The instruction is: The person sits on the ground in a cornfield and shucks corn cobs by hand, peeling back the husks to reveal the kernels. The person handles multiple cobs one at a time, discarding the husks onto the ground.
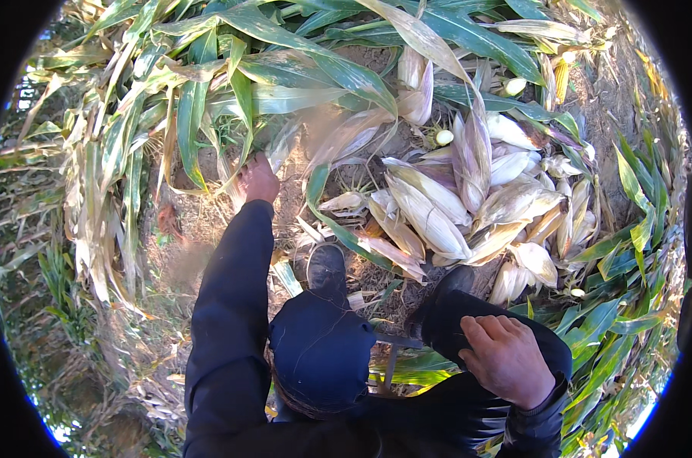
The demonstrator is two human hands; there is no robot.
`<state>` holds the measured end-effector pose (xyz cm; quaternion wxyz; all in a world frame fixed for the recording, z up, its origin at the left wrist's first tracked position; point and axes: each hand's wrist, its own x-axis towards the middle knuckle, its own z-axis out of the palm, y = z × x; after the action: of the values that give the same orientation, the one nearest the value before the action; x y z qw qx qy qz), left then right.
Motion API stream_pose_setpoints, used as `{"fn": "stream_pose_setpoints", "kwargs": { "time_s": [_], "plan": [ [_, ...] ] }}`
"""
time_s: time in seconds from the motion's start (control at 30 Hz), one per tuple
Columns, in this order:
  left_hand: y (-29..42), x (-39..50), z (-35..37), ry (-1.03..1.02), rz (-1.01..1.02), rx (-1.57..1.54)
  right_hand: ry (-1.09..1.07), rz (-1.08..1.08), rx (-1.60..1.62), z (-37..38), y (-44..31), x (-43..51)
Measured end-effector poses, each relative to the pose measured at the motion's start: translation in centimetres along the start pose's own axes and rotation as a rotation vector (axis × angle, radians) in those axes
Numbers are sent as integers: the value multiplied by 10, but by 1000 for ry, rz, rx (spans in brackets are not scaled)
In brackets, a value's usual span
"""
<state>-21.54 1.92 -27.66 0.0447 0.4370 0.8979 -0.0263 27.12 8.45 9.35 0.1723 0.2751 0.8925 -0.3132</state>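
My left hand (258, 178) reaches forward among drooping corn leaves, close to a pale, blurred corn husk (283, 144). Leaves and the turn of the hand hide the fingertips, so a grip on the husk cannot be made out. On my bent right knee rests my right hand (507, 358), loosely curled with nothing in it. Ahead of my feet lies a heap of corn ears in dry, whitish husks (426, 212), some tinged purple. A long green leaf (329, 214) curves along the heap's left edge.
Cut corn stalks with broad green leaves (323, 63) lie across the far side. Dry leaves (94, 229) hang at the left. A partly bare yellow cob (562, 77) shows at the far right. My left shoe (326, 266) stands on soil beside the heap. More leaves (603, 338) lie right.
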Motion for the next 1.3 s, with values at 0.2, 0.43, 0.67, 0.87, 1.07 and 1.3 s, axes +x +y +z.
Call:
{"fn": "stream_pose_setpoints", "kwargs": {
  "time_s": [0.2, 0.43, 0.67, 0.87, 1.07, 1.3],
  "plan": [
    [10, -34, -27, -202, -180, -455, -59, 26, 8, -6, -8, 1],
    [21, -92, -110, -246, -95, -1187, 1, -29, -3, -3, -16, -4],
    [43, -139, -268, -157, 35, -1418, 114, -107, 24, -5, -25, 2],
    [93, -202, -376, 20, 191, -1419, 367, -225, 485, -19, -39, 7],
    [151, -284, -383, -25, 248, -1546, 522, -281, 1394, -18, -44, 6],
    [188, -345, -342, 116, 317, -1312, 738, -271, 1490, 2, -45, 1]
  ]
}}
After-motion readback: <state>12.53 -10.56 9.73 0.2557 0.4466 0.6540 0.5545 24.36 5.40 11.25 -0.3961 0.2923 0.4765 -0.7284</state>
